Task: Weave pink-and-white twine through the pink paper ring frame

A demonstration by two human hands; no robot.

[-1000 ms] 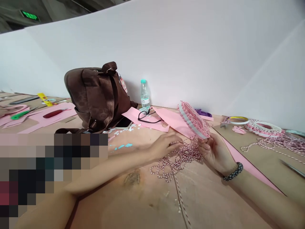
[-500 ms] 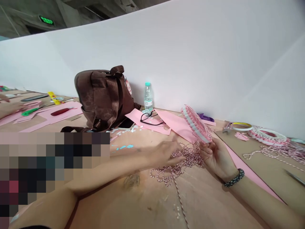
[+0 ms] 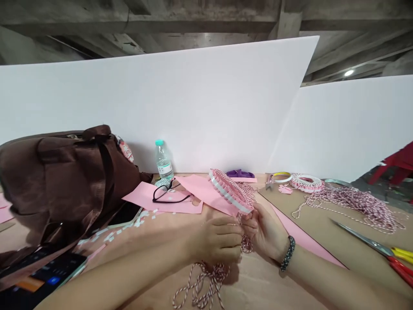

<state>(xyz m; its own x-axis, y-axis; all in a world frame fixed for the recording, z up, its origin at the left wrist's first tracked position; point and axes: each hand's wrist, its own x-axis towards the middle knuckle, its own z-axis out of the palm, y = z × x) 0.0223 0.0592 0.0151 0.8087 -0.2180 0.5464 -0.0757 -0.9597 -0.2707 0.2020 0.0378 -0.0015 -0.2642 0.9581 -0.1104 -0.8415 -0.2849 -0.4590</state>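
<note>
White wall [image 3: 209,107] at back, concrete ceiling [image 3: 193,21] above, lit lamp [image 3: 349,72] top R. Brown table [image 3: 264,280] under both hands.

R hand [image 3: 266,230]: thumb + fingers pinched on btm edge of the hoop [image 3: 229,196], which sits tilted, up off table, just past those fingertips; pink ruffled side w/ pale band. Dark bracelet [image 3: 287,254] on that wrist. L hand [image 3: 214,241]: fingers bent & together, tips next to R fingers, by the cord [image 3: 247,244]; can't tell if they grip it, tips hidden. Cord is red-white twist; a bunch hangs b/w the hands, more loops on table below L fingers.

Beyond L fingers: pink paper [image 3: 145,198] w/ black glasses [image 3: 171,201] on it, then bottle [image 3: 164,157], teal cap, white label w/ chars too small to read. L of L fingers: dark phone [image 3: 125,214], brown bag [image 3: 71,185] w/ red-white tag [image 3: 125,149], print illegible. Nearer, lit screen [image 3: 41,275], orange + blue patches, text blurred.

Beyond R fingers: purple item [image 3: 240,173]. R of them: yellow-lined ring [image 3: 281,176], wound ring [image 3: 306,183], cord pile [image 3: 358,204], scissors [image 3: 374,245], red/yellow handles, blades twd R hand.
</note>
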